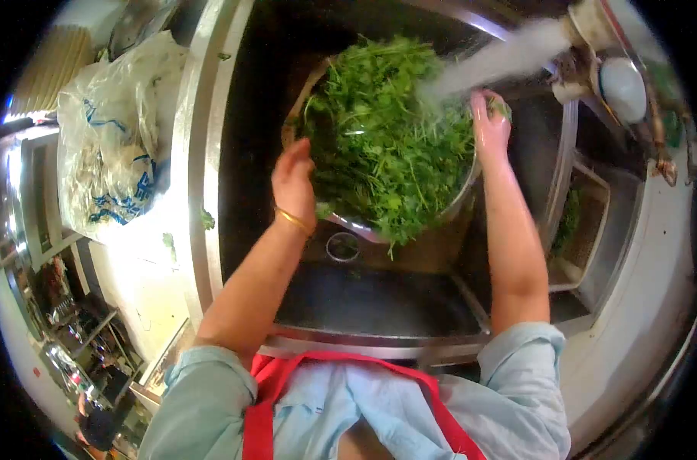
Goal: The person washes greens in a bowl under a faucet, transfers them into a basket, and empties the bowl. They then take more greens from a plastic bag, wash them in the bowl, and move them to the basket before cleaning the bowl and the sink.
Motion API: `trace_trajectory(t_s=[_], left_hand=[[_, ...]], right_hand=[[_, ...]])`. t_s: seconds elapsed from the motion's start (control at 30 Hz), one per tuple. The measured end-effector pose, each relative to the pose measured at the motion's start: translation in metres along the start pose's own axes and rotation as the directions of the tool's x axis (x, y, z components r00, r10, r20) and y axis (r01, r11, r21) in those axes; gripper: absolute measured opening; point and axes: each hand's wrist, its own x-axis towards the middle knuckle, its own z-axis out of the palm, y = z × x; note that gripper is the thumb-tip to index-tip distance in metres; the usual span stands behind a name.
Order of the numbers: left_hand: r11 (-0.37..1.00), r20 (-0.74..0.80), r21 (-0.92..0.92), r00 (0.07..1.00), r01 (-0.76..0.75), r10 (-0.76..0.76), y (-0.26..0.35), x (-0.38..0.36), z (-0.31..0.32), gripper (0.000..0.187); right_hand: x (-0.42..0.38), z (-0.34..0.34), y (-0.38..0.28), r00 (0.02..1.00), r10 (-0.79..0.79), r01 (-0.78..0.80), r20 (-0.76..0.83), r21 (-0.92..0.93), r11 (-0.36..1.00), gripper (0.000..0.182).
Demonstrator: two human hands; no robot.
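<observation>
A round metal basin (361, 228) sits in the dark sink, heaped with leafy green herbs (394, 146) that look like coriander. Water (501, 61) pours onto the herbs from the upper right. My left hand (293, 180), with a yellow bangle at the wrist, is closed at the basin's left rim; part of its grip is hidden. On the opposite side, my right hand (492, 126) is wrapped round the right rim, wet, with a bit of green beside its fingers.
A tap (590, 31) juts in at the upper right. Below the basin lies the sink drain (343, 246). A white plastic basket (593, 230) with greens stands to the right. On the left counter lies a clear plastic bag (114, 146) with blue print.
</observation>
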Motion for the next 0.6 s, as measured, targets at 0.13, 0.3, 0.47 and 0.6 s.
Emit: trace_trajectory(t_s=[0.13, 0.3, 0.47, 0.6], left_hand=[[0.914, 0.028, -0.237, 0.942, 0.331, -0.334, -0.012, 0.014, 0.019, 0.074], [0.835, 0.08, -0.191, 0.856, 0.516, -0.511, 0.007, 0.054, 0.07, 0.09], [0.932, 0.118, -0.101, 0.934, 0.348, -0.336, -0.004, 0.048, 0.038, 0.066], [0.963, 0.069, -0.122, 0.97, 0.24, -0.233, -0.002, 0.011, 0.003, 0.037]], right_hand=[[0.039, 0.052, -0.053, 0.926, 0.049, 0.063, 0.373, -0.28, 0.958, 0.075], [-0.011, 0.095, -0.049, 0.906, -0.32, 0.417, 0.278, -0.722, 0.551, 0.079], [-0.001, 0.078, -0.038, 0.888, -0.309, 0.451, 0.342, -0.513, 0.73, 0.067], [-0.026, 0.036, -0.062, 0.909, -0.25, 0.319, 0.334, -0.168, 0.933, 0.044]])
